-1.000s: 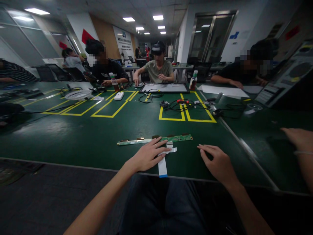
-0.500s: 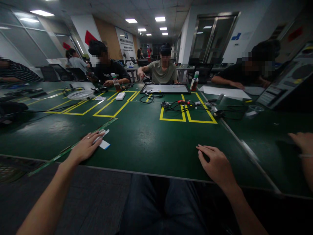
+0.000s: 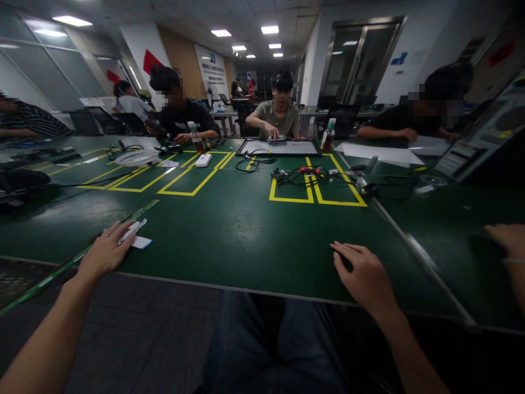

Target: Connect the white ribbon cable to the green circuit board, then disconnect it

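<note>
A long thin green circuit board strip (image 3: 145, 209) slants across the left of the table, its lower end past the front edge. My left hand (image 3: 103, 250) lies over its middle, fingers closed on it. White flat ribbon cables (image 3: 142, 242) stick out from beside my thumb; how they attach is hidden by the hand. My right hand (image 3: 365, 276) rests at the table's front edge, fingers loosely stretched, thumb apart, holding nothing.
The green table (image 3: 241, 235) bears yellow tape outlines. Farther back are a black-framed white panel (image 3: 283, 148), cables (image 3: 258, 160), a red-handled tool (image 3: 309, 171), two bottles and a white box (image 3: 203, 160). Another person's hand (image 3: 506, 239) lies at far right. Several people sit around.
My left hand has moved left, taking the circuit board strip and its ribbon cables along. My right hand has stayed nearly still. The person opposite has moved a hand onto the framed panel.
</note>
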`<control>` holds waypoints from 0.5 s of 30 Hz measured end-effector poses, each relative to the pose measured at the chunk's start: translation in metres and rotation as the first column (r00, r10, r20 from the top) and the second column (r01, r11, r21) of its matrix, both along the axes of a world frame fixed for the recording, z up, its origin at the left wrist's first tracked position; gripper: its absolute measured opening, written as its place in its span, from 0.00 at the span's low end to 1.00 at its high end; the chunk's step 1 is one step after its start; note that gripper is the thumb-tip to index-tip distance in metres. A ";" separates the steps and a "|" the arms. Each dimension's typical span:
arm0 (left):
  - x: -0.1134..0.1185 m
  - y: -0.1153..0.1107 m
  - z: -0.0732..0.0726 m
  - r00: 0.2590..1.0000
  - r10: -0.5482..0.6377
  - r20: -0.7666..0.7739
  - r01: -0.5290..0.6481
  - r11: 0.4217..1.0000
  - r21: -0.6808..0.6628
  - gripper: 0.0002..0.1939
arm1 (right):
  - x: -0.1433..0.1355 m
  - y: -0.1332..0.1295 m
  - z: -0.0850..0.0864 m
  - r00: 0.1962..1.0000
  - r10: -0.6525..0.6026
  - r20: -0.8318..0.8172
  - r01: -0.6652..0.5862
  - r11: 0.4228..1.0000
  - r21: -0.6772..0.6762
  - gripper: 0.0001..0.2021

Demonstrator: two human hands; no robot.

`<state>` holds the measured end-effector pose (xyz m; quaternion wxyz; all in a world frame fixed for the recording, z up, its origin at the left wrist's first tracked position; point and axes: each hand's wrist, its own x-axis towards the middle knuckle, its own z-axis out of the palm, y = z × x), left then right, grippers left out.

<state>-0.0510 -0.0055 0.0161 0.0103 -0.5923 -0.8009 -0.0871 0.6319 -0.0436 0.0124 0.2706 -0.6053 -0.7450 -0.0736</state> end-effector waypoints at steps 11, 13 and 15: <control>0.007 0.002 0.012 0.986 0.128 -0.111 -0.127 0.992 0.013 0.35 | 0.000 0.000 0.000 1.000 0.006 -0.005 -0.006 1.000 0.008 0.17; 0.002 0.004 0.011 0.983 0.164 -0.082 -0.163 0.986 0.012 0.35 | 0.000 0.001 -0.001 1.000 0.007 -0.009 -0.007 1.000 0.008 0.17; -0.002 0.006 0.008 0.991 0.116 -0.072 -0.114 0.993 0.024 0.37 | 0.001 0.001 -0.003 1.000 0.004 -0.005 -0.004 1.000 0.009 0.17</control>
